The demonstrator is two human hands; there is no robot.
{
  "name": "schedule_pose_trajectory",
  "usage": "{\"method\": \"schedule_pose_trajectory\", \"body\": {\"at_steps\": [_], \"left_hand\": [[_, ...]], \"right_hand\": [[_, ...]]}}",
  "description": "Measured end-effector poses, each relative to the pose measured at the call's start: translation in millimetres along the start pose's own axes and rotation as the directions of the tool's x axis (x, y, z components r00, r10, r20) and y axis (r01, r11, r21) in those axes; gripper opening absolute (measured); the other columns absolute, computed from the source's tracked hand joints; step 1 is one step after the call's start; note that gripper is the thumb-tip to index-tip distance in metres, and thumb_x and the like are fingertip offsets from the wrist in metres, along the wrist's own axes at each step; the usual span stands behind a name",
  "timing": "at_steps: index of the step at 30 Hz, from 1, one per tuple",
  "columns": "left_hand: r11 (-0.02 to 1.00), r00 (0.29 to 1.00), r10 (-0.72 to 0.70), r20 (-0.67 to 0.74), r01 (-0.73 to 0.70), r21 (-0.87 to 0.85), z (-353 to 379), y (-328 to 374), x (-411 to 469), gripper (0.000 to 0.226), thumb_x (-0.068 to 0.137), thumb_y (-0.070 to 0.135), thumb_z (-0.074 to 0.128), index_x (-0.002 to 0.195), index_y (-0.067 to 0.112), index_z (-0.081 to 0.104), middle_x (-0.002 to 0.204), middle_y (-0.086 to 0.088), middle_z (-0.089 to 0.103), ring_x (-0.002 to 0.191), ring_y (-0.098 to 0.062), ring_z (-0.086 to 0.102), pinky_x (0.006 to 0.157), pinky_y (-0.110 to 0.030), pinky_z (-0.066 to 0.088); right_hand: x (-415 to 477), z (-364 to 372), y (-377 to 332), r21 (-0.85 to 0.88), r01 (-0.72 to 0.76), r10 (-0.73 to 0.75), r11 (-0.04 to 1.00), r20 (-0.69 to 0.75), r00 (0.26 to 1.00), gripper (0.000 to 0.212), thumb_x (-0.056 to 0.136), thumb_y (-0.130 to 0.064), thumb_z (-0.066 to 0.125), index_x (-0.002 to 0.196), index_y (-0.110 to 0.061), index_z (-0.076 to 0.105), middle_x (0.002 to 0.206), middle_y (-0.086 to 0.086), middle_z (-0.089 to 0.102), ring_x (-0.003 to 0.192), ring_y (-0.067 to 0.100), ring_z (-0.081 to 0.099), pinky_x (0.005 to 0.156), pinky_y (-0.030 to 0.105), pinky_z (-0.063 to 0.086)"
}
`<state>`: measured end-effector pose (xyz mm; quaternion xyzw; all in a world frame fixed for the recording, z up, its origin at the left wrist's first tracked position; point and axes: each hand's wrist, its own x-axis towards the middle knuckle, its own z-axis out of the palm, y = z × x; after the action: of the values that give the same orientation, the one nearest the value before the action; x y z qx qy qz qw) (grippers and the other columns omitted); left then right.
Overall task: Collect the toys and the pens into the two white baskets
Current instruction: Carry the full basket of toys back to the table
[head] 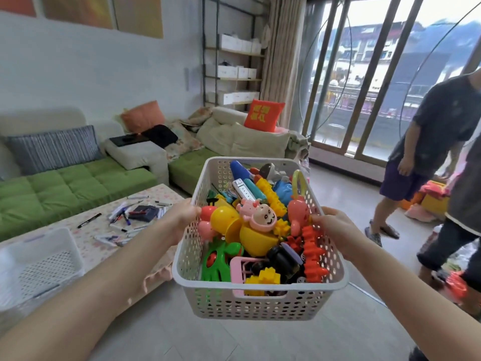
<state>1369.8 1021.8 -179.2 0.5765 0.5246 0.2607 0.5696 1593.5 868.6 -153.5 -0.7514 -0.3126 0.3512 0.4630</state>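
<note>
A white perforated basket (257, 306) full of colourful plastic toys (256, 220) is held up in the air in front of me. My left hand (182, 217) grips its left rim and my right hand (335, 227) grips its right rim. A second white basket (39, 259) stands on the low table at the lower left, with what looks like a pen inside. Several pens (125, 222) lie scattered on the table beside a dark pen case (143, 212).
The low table (86, 246) has a floral cloth. A green and cream sofa (78, 183) runs behind it. Two people stand at the right, one in purple shorts (426, 142), with toys on the floor (429, 199) near them. A metal shelf (234, 53) stands at the back.
</note>
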Motion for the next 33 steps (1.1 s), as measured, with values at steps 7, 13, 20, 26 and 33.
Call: {"method": "schedule_pose_trajectory", "body": {"at_steps": [7,13,20,26,33], "left_hand": [[0.999,0.994,-0.019,-0.112,0.013,-0.051,-72.9,-16.1,-25.0,0.038,0.09,-0.002,0.044,0.128,0.002,0.046,0.093,-0.02,0.06,0.078,-0.029,0.06,0.06,-0.041,0.052],[0.998,0.98,-0.006,-0.197,-0.006,-0.063,-162.9,-32.2,-46.6,0.029,0.091,-0.003,0.042,0.118,-0.001,0.053,0.089,-0.023,0.06,0.076,-0.032,0.059,0.07,-0.042,0.051],[0.996,0.954,-0.008,-0.3,-0.017,-0.083,-265.9,-57.4,-74.0,0.022,0.095,-0.002,0.036,0.11,0.01,0.048,0.076,-0.016,0.055,0.063,-0.025,0.055,0.04,-0.029,0.051],[0.992,0.928,-0.052,-0.368,0.006,-0.124,-336.4,-84.3,-84.4,0.022,0.094,-0.001,0.038,0.108,0.01,0.051,0.079,-0.015,0.058,0.068,-0.025,0.057,0.063,-0.037,0.05],[0.979,0.875,-0.125,-0.468,0.033,-0.2,-401.4,-108.6,-89.4,0.034,0.094,-0.001,0.037,0.125,0.005,0.049,0.079,-0.017,0.059,0.059,-0.025,0.061,0.037,-0.025,0.052]], "right_hand": [[-8.4,61.6,-30.0,-0.021,0.047,-0.045,0.999,0.11,0.993,0.01,0.094,-0.005,0.043,0.098,-0.008,0.052,0.077,0.013,0.059,0.064,0.02,0.057,0.053,0.028,0.045],[-23.2,144.0,-60.7,-0.02,0.082,-0.077,0.996,0.182,0.98,0.012,0.092,-0.002,0.045,0.096,-0.007,0.056,0.069,0.011,0.058,0.056,0.018,0.056,0.046,0.022,0.047],[-43.3,248.5,-88.4,-0.004,0.099,-0.094,0.995,0.273,0.957,0.017,0.092,-0.003,0.048,0.105,-0.004,0.059,0.071,0.012,0.062,0.057,0.02,0.059,0.05,0.026,0.049],[-54.8,325.0,-107.2,-0.021,0.117,-0.103,0.993,0.351,0.931,0.015,0.094,-0.005,0.046,0.104,-0.005,0.058,0.072,0.011,0.061,0.055,0.017,0.058,0.039,0.02,0.048],[-46.6,402.2,-135.5,-0.039,0.195,-0.154,0.98,0.475,0.867,0.016,0.094,-0.003,0.045,0.104,-0.006,0.057,0.077,0.012,0.062,0.06,0.019,0.06,0.048,0.028,0.05]]}}
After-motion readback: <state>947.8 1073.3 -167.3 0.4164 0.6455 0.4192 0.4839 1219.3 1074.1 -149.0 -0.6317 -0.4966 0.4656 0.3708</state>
